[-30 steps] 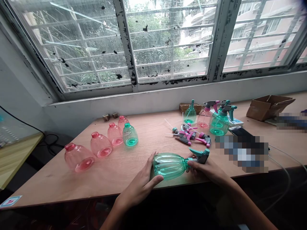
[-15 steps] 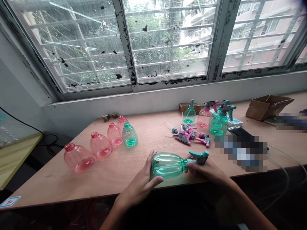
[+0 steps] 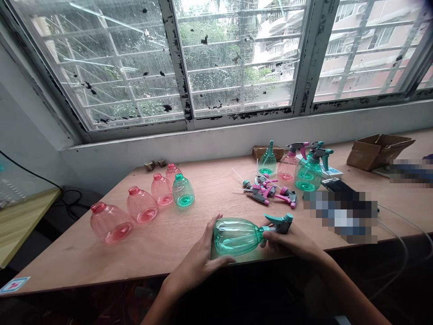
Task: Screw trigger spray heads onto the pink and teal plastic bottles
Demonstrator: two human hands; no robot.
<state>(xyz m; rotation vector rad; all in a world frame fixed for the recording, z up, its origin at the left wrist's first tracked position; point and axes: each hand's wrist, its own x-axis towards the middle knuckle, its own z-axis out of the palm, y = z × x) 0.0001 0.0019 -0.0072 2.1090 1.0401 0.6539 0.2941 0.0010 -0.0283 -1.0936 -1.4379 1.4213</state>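
A translucent green spray bottle [image 3: 237, 237] lies on its side above the table's front edge, its base to the left. Its trigger head [image 3: 281, 222], teal and dark grey, sits at the neck with the trigger upward. Around the base end wraps my left hand [image 3: 202, 257], thumb below and fingers behind. My right hand [image 3: 292, 240] closes on the collar at the neck; some of its fingers are hidden behind the bottle. Beyond lies a pile of loose pink and grey trigger heads [image 3: 265, 189] with thin tubes.
To the left stand several open pink bottles [image 3: 142, 205] and one green open bottle [image 3: 183, 190]. Bottles with sprayer heads [image 3: 308, 174] stand at the back right, near a cardboard box [image 3: 377, 152]. A dark phone-like object [image 3: 341, 187] and cables lie on the right.
The bottle has tipped slightly, its base end a little lower. My left thumb has shifted a bit right and down along it. My right hand stays at the neck.
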